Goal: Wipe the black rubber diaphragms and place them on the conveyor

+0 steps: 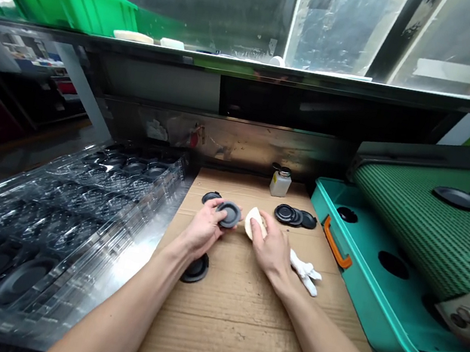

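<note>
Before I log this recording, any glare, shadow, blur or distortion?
Head view: harsh glare on the metal tabletop, smaller glints across the clear plastic trays; head view: wide-angle stretching toward the edges, plain on the green conveyor belt; head view: deep shadow in the recess under the shelf; head view: left hand, gray disc, right hand and white pad fairly sharp.

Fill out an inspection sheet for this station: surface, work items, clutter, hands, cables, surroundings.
Surface: cardboard sheet, creased.
Work items: dark disc, white pad; other black discs lie on the cardboard.
Clutter: white glove, small bottle.
Hands: left hand holds the dark disc; right hand, the white pad.
Cables: nothing seen.
Surroundings: clear trays left; teal bin and green belt right; shelf above.
</note>
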{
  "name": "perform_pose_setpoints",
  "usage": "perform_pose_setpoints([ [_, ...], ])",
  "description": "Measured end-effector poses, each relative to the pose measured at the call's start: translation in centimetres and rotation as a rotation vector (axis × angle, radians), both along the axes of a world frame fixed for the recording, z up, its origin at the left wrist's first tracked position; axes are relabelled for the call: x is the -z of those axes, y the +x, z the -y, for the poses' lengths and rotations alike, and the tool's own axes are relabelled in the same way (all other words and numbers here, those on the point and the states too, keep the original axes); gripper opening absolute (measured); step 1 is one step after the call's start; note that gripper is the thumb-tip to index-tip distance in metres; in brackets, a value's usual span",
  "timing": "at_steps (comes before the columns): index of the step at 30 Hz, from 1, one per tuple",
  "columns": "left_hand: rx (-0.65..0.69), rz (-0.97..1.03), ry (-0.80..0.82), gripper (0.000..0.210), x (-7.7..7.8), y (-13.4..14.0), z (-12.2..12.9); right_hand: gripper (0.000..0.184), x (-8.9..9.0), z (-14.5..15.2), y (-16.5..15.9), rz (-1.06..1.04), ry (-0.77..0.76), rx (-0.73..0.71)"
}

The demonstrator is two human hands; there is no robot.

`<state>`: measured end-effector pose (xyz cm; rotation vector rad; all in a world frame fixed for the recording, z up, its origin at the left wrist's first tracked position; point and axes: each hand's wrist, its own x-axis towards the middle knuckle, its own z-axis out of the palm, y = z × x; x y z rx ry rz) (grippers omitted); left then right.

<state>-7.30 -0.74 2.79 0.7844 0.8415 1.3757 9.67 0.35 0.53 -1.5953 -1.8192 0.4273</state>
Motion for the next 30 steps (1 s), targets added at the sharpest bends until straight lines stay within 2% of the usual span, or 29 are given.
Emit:
perform_pose_setpoints([
  [2, -0.055, -0.119, 0.012, 0.036, -0.5, -1.8, -0.7, 0.040, 0.3, 0.2, -0.1, 0.044, -0.030, -0.051],
  [6, -0.185, -0.528, -0.007, 0.040, -1.2, -5.8, -3.4, 0.039, 0.5, 0.3, -0.3, 0.161, -0.065, -0.093],
  [8, -0.193, -0.703, -0.055, 0.042, -1.1, -7.3, -5.1, 0.040, 0.5, 0.2, -0.3, 0.193, -0.068, -0.104],
  [11, -0.166, -0.850, -0.103, 0.048, -0.5, -8.4, -7.3, 0.041, 0.4, 0.1, -0.2, 0.226, -0.076, -0.110],
  [14, -0.173, -0.956, -0.102, 0.054, 0.2, -8.5, -8.8, 0.041, 0.3, 0.1, -0.1, 0.240, -0.090, -0.105],
  [17, -0.196, -1.093, -0.092, 0.051, 0.6, -8.5, -9.7, 0.042, 0.3, 0.1, -0.1, 0.242, -0.090, -0.106],
  [21, -0.201, -1.278, -0.082, 0.043, 0.7, -8.5, -10.5, 0.042, 0.3, 0.1, -0.2, 0.249, -0.100, -0.101],
  [24, -0.205, -1.408, -0.085, 0.045, 0.5, -8.1, -10.8, 0.043, 0.3, 0.1, -0.2, 0.258, -0.099, -0.093],
  [26, -0.223, -1.477, -0.093, 0.053, 0.4, -7.5, -10.8, 0.042, 0.3, 0.0, -0.2, 0.253, -0.100, -0.095],
  [30, -0.241, -1.654, -0.074, 0.087, 0.7, -6.1, -10.3, 0.043, 0.4, 0.0, -0.2, 0.248, -0.102, -0.105],
])
